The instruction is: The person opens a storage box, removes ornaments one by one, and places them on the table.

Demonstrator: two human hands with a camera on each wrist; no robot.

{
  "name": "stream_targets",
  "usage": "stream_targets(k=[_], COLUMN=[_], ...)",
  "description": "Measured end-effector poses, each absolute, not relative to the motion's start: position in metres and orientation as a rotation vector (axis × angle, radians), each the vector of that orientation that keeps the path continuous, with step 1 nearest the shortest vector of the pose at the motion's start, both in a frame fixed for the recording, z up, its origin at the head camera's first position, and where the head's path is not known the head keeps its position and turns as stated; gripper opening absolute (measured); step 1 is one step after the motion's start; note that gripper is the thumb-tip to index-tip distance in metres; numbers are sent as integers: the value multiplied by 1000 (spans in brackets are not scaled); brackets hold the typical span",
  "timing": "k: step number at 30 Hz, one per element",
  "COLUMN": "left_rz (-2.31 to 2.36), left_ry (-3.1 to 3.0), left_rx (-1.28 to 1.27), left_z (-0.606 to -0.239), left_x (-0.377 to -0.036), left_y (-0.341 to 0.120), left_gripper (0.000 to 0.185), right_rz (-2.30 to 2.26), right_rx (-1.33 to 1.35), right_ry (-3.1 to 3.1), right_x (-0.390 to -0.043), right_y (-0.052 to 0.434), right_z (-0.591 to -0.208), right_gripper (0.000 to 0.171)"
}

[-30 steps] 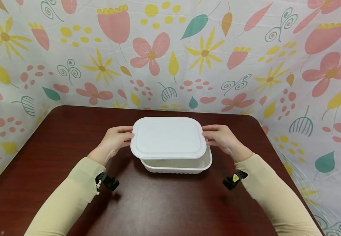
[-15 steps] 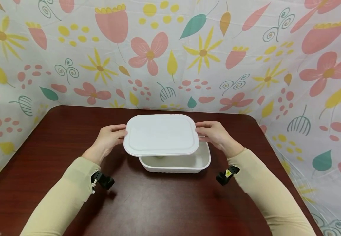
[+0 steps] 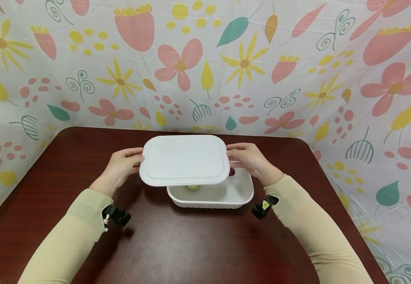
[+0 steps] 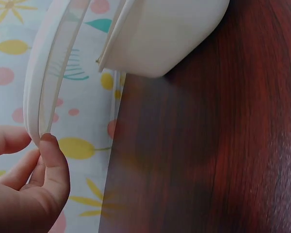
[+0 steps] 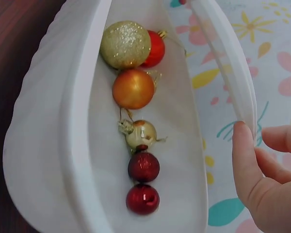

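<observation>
A white rectangular lid (image 3: pixel 184 159) with rounded corners is held up above a white box (image 3: pixel 210 204), shifted to the box's left and back. At the lid's left edge my left hand (image 3: pixel 120 169) pinches it between thumb and fingers. My right hand (image 3: pixel 253 161) pinches the opposite edge. Inside the box, the right wrist view shows several Christmas baubles: a glittery gold bauble (image 5: pixel 125 44), a bright red bauble (image 5: pixel 154 49), an orange bauble (image 5: pixel 133 89), a small pale gold bauble (image 5: pixel 141 135) and two dark red baubles (image 5: pixel 144 167). The lid hides much of the box in the head view.
The box stands on a dark reddish-brown wooden table (image 3: pixel 191 248). Behind the table and along its sides hangs a white cloth (image 3: pixel 205 35) printed with flowers and leaves. Each wrist wears a small black camera (image 3: pixel 120 216).
Both hands have carried the lid leftward and slightly back. More of the box's inside is uncovered, and a gold and a dark red bauble now show in the head view.
</observation>
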State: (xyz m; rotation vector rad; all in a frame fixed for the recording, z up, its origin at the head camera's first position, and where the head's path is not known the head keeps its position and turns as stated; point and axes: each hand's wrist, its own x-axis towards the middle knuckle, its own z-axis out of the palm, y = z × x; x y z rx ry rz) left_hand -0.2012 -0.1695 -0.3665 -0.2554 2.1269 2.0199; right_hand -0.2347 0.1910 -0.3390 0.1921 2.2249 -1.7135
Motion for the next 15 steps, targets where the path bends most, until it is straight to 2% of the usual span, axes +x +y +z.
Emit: stream_targets(k=[15], left_rz=[1999], left_ry=[2160], left_rx=[-336], left_z=[-365], left_x=[-201], left_y=[-193], left_gripper=[53], right_rz=[-1763], right_rx=[173], right_ry=[2134], right_x=[-241], right_y=[168], right_z=[-343], right_gripper=[37])
